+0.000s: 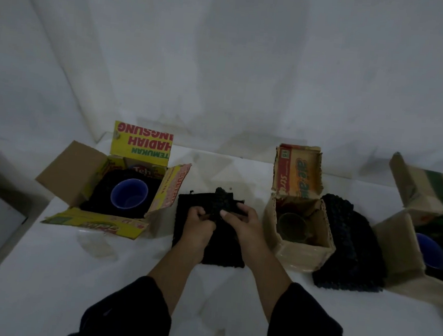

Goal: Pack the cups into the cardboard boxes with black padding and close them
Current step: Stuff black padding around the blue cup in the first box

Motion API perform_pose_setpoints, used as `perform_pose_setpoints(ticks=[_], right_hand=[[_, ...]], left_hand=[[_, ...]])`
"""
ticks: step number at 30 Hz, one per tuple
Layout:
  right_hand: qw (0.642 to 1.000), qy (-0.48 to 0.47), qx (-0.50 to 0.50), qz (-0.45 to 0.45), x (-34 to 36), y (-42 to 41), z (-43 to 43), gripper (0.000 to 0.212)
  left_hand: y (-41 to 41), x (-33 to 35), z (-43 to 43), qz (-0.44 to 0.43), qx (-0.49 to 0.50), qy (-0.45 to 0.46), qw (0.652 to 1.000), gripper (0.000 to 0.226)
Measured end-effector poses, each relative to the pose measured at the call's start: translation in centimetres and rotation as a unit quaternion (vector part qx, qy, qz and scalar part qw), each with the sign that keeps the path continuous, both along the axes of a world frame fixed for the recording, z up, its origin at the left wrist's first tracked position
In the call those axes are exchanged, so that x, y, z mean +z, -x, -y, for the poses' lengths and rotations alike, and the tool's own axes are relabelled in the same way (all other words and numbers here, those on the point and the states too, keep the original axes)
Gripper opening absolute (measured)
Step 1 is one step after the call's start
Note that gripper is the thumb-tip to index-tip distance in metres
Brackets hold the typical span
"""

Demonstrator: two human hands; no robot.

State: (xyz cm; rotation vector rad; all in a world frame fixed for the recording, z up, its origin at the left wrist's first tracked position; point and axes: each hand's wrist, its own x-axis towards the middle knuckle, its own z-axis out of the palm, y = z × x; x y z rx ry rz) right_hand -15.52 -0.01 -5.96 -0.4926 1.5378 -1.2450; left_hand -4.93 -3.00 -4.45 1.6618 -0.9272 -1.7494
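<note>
On the left of the white table point(42, 272) the yellow box point(79, 170) stands with its flaps open, a blue cup point(129, 194) upright inside it and black padding packed round the cup. In the middle a black sheet point(223, 252) of padding lies flat on the table, and both hands are on its far part. The left hand point(200, 224) has its fingers curled into a bunched fold of it, and the right hand point(242, 220) pinches the same fold between thumb and fingers, so neither is spread.

I'd say this sheet is meant for the brown box point(301, 251) just to the right, where a glass cup point(292, 226) sits with no padding that I can see. It would go best gathered loosely, lifted clear, then tucked down between cup and walls without tipping the glass.

A pile of padding point(343, 239) lies against that box, then the far-right box point(397, 239), open, holding a second blue cup point(432, 252).
</note>
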Motion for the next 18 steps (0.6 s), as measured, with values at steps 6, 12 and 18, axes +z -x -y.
perform_pose_setpoints(ticks=[6,12,18], right_hand=[[0.998,0.05,-0.028,0.037,1.2,-0.7,-0.1,0.034],[0.996,0.072,-0.039,0.047,2.8,-1.2,-0.6,0.027],[0.997,0.058,0.039,-0.032,4.2,-0.3,-1.3,0.036]], left_hand=[[-0.7,1.8,-1.2,0.011,-0.029,0.036,0.999,0.013],[-1.4,2.6,-2.4,-0.017,-0.098,0.059,0.993,0.031],[-2.1,3.9,-3.6,0.04,-0.159,0.171,0.971,0.045]])
